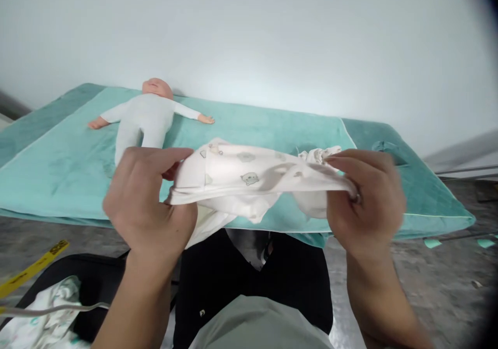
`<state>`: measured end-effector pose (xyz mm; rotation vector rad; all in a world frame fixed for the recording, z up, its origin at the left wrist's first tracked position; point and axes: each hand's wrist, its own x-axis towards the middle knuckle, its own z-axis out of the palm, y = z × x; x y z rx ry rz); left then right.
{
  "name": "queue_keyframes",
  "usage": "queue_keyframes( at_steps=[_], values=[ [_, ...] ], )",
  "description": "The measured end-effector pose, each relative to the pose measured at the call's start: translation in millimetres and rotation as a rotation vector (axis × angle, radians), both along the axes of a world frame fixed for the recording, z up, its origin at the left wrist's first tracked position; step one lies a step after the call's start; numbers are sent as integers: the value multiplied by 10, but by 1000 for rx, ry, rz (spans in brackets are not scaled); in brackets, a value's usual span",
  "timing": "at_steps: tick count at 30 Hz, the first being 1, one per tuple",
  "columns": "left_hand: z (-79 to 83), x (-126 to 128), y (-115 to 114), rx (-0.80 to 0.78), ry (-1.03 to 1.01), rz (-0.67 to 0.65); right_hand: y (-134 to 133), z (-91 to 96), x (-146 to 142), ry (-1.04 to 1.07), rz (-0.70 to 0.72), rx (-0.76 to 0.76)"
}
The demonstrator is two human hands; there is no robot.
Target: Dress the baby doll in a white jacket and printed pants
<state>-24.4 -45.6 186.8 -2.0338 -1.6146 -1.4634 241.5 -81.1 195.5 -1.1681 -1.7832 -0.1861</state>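
A white baby garment [249, 170] with small grey bear prints is stretched sideways between my two hands, above the front of the padded surface. My left hand [150, 204] pinches its left end between thumb and fingers. At the right, my right hand [365, 198] grips the other end, which is bunched and twisted there. More white cloth [249, 206] shows below the stretched part; whether it belongs to the same garment I cannot tell. Behind my right fingers lies a crumpled white cloth [317, 154], partly hidden.
A baby doll [146, 113] in a white suit lies on its back, arms spread, on the teal padded mat [241, 115] against a pale wall [249, 38]. Lower left, patterned cloth [54, 307] rests on a black seat [89, 271] beside a cable and a yellow strip [33, 268].
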Motion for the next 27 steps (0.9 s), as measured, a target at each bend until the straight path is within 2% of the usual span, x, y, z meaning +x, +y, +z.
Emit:
queue_keyframes(
  at_steps=[3,6,7,10,14,16,18,22,24,27],
  values=[
    [15,100,-55,-221,3,-197,2,69,-231,-41,164,-251],
    [37,254,-80,-272,89,-425,52,-23,-429,-35,266,-415],
    [44,288,-78,-270,110,-447,78,-79,-455,-34,281,-468],
    [35,278,-38,-329,191,-403,158,-234,-396,-37,260,-557],
    [-99,80,83,-424,274,-361,218,-291,-157,39,48,-361],
    [-222,-29,166,-368,190,-276,231,-298,-35,68,-48,-280],
    [-365,-117,251,-302,83,-200,244,-332,74,66,-110,-264],
    [-579,-185,351,-325,-23,-189,268,-434,196,12,-163,-229],
    [-580,-147,327,-303,-34,-215,270,-457,163,-35,-134,-181],
    [-446,-28,216,-260,-15,-318,262,-475,22,-138,-50,-149]
  ],
)
